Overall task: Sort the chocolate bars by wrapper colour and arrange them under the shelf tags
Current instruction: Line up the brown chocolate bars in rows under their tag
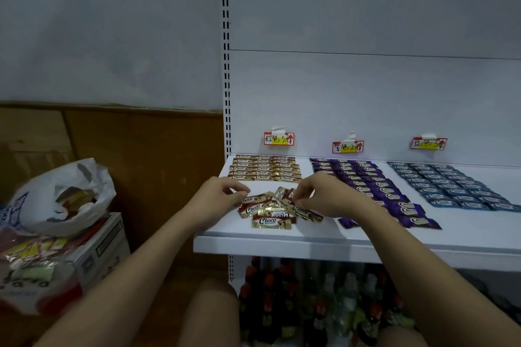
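A loose heap of gold-and-brown Choco bars lies near the front of the white shelf. My left hand pinches the left end of one gold bar at the heap's left edge. My right hand pinches another gold bar at the heap's right side. Behind the heap, gold bars lie in neat rows under the left tag. Purple bars run in rows under the middle tag. Blue bars fill rows under the right tag.
A white plastic bag sits on a cardboard box at the left, with packaged goods in front of it. Bottles stand on the level below the shelf. A slotted upright borders the shelf's left side.
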